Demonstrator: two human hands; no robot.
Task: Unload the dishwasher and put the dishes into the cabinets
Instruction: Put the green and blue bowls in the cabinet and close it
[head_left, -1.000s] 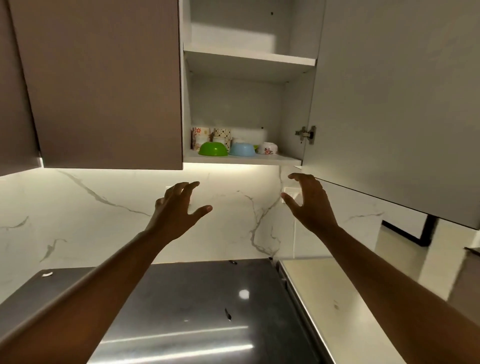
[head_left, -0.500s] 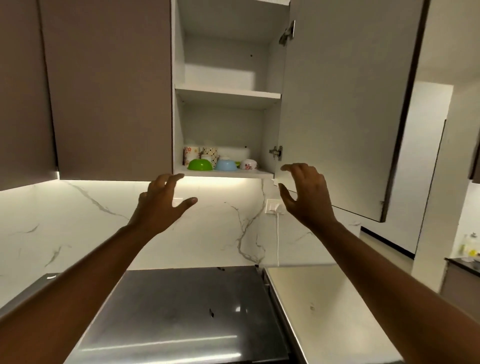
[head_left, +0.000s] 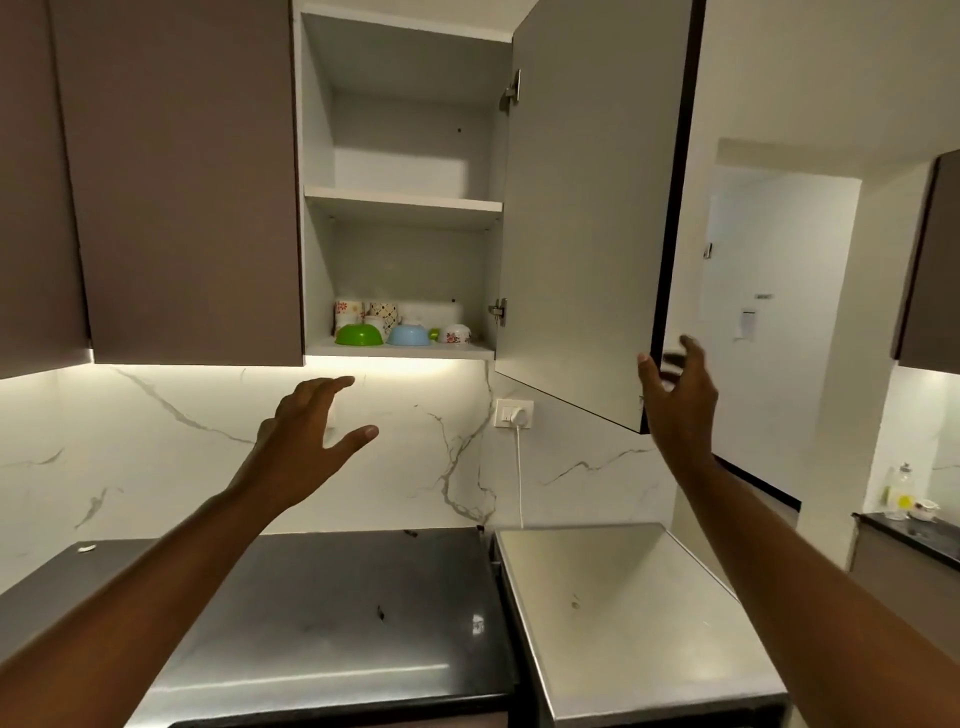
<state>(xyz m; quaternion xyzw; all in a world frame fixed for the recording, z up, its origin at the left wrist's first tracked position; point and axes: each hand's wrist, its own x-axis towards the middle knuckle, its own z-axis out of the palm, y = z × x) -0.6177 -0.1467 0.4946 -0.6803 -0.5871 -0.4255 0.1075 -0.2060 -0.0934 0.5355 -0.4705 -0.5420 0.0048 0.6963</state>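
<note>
An upper cabinet (head_left: 317, 156) stands open, its grey door (head_left: 587, 208) swung out to the right. On its bottom shelf (head_left: 400, 352) sit an upturned green bowl (head_left: 359, 334), an upturned blue bowl (head_left: 409, 335), a small floral bowl (head_left: 457, 334) and patterned cups (head_left: 366, 310) behind them. The upper shelf (head_left: 405, 200) holds nothing. My left hand (head_left: 306, 441) hovers below the cabinet, fingers spread, holding nothing. My right hand (head_left: 678, 395) is raised at the door's lower free edge, thumb in front and fingers behind it, relaxed.
Closed brown cabinet doors (head_left: 176, 182) fill the left. Below are a dark countertop (head_left: 322, 603) and a steel appliance top (head_left: 623, 597). A wall socket (head_left: 514, 413) with a white cord sits on the marble backsplash. Bottles (head_left: 901, 493) stand on a far right counter.
The view has pulled back and risen, showing the whole cabinet. My right hand moved right to the door's free edge; my left hand stayed below the cabinet. Both hold nothing.
</note>
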